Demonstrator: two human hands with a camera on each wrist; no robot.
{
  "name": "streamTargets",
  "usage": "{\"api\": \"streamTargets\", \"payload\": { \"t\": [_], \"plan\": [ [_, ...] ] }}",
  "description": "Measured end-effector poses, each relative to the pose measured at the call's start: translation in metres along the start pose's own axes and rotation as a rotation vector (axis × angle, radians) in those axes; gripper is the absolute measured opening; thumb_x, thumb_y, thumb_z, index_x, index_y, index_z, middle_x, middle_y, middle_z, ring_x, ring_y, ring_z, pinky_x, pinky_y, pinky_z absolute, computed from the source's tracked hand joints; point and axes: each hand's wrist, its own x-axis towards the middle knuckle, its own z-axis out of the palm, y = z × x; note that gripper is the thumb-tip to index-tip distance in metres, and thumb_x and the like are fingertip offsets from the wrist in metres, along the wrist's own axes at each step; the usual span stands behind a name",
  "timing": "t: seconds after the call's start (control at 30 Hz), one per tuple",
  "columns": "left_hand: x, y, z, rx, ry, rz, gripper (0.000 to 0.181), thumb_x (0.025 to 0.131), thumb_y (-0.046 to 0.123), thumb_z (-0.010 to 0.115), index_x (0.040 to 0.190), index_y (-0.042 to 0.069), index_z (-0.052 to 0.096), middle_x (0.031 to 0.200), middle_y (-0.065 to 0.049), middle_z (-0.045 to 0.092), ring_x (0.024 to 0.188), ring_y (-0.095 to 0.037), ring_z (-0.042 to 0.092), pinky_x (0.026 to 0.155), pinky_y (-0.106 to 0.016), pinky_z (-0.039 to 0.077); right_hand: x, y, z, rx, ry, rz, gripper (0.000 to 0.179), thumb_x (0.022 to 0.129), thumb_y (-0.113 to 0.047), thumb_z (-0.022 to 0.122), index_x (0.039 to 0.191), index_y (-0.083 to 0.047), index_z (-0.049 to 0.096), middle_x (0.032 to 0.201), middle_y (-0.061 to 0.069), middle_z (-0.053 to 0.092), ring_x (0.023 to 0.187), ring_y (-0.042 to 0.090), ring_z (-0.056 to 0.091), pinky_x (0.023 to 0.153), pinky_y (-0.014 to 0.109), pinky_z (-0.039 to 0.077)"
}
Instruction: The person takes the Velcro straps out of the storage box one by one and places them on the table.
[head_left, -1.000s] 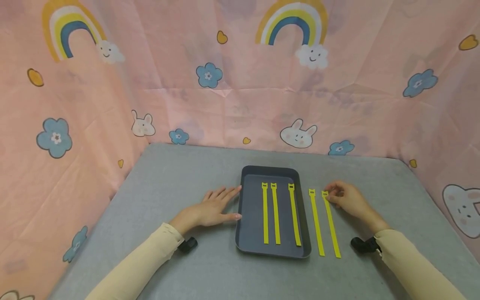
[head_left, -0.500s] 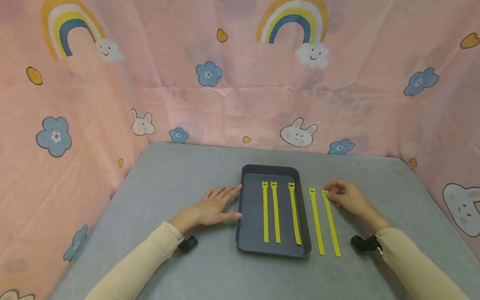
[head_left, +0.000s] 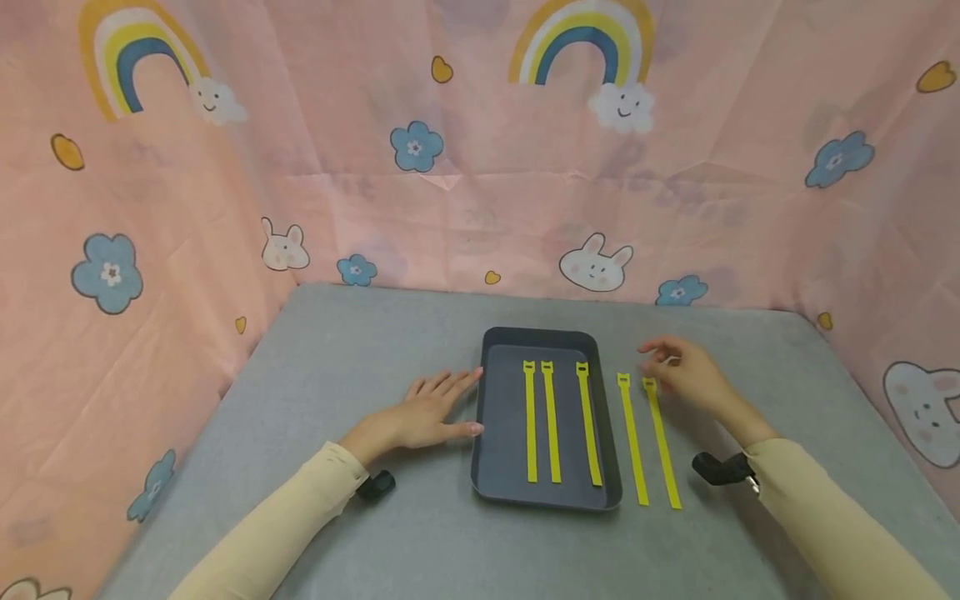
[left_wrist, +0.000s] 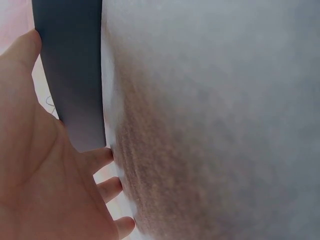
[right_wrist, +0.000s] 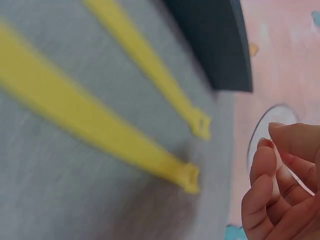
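"Yellow straps first: where do you see them, near to far?"

"Tails toward me. Two lie side by side on the tabletop (head_left: pixel 360 333), an inner strap (head_left: pixel 633 442) just right of the tray (head_left: pixel 498 425) and an outer strap (head_left: pixel 664 450) beside it. Three straps (head_left: pixel 531 429) rest lengthwise inside the tray, two close together, one near its right wall."

"And the hands?"

"Further up, the left hand (head_left: pixel 427 417) is spread wide, fingertips and thumb at the tray's left side. By the slotted heads, the right hand (head_left: pixel 690 375) has thumb and forefinger narrow, with a small gap and nothing between them. From the right wrist it looks clear of both heads."

"How would you work it well from there?"

"I judge the outer strap's head is what matters. I'd come down low, pinch the head lightly from both edges, and keep the pull straight so the long tail neither twists nor nudges its neighbour. The left should press only gently, or the tray may slide."

"Anything beyond?"

"Only the patterned pink curtain (head_left: pixel 495 208), well apart from my fingers."
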Motion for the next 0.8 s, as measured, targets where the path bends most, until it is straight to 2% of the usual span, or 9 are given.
{"api": "streamTargets", "payload": {
  "t": [0.17, 0.27, 0.43, 0.57, 0.67, 0.8],
  "plan": [
    [0.000, 0.000, 0.000, -0.003, -0.003, 0.002, 0.089, 0.092, 0.075, 0.040, 0.159, 0.036, -0.003, 0.169, -0.004, 0.010, 0.156, -0.035, 0.006, 0.121, -0.064, 0.003, 0.003, -0.022, 0.000, -0.004, -0.002, -0.010, 0.034, 0.098, -0.019, 0.063, 0.127, -0.001, 0.060, 0.100, 0.018, 0.063, 0.069, 0.024, 0.062, 0.063, 0.031, 0.056],
    [0.000, 0.000, -0.001, -0.006, -0.002, -0.003, 0.089, 0.092, 0.074, 0.041, 0.159, 0.037, -0.003, 0.169, -0.003, 0.011, 0.156, -0.035, 0.006, 0.121, -0.064, 0.003, 0.007, -0.033, 0.003, 0.015, -0.013, -0.024, 0.036, 0.098, -0.021, 0.063, 0.128, -0.003, 0.059, 0.101, 0.019, 0.063, 0.066, 0.028, 0.060, 0.060, 0.034, 0.054],
    [-0.001, 0.002, -0.003, 0.002, -0.001, -0.014, 0.088, 0.093, 0.071, 0.044, 0.159, 0.038, -0.003, 0.169, -0.002, 0.011, 0.157, -0.034, 0.007, 0.122, -0.064, 0.004, 0.016, -0.049, 0.015, 0.095, -0.048, -0.064, 0.036, 0.098, -0.023, 0.063, 0.128, -0.004, 0.059, 0.101, 0.022, 0.063, 0.064, 0.029, 0.058, 0.057, 0.035, 0.051],
    [0.000, 0.002, -0.002, 0.012, 0.008, -0.013, 0.087, 0.093, 0.071, 0.043, 0.159, 0.038, -0.002, 0.169, -0.001, 0.013, 0.156, -0.034, 0.009, 0.122, -0.064, 0.006, 0.023, -0.062, 0.026, 0.129, -0.071, -0.075, 0.035, 0.098, -0.025, 0.063, 0.128, -0.006, 0.060, 0.102, 0.019, 0.063, 0.067, 0.029, 0.059, 0.058, 0.035, 0.051],
    [0.000, 0.002, 0.000, 0.017, 0.008, -0.016, 0.087, 0.093, 0.072, 0.043, 0.159, 0.037, -0.003, 0.169, 0.000, 0.013, 0.156, -0.034, 0.009, 0.122, -0.063, 0.006, 0.028, -0.072, 0.033, 0.144, -0.077, -0.087, 0.034, 0.098, -0.023, 0.063, 0.127, -0.006, 0.061, 0.102, 0.018, 0.063, 0.072, 0.032, 0.061, 0.060, 0.035, 0.051],
    [0.001, 0.002, -0.001, 0.013, 0.001, -0.016, 0.088, 0.093, 0.071, 0.044, 0.159, 0.037, -0.004, 0.169, 0.000, 0.011, 0.157, -0.033, 0.008, 0.122, -0.063, 0.005, 0.035, -0.080, 0.043, 0.187, -0.087, -0.107, 0.033, 0.098, -0.019, 0.062, 0.127, -0.003, 0.060, 0.102, 0.023, 0.064, 0.072, 0.039, 0.059, 0.062, 0.039, 0.052]
  ]
}}
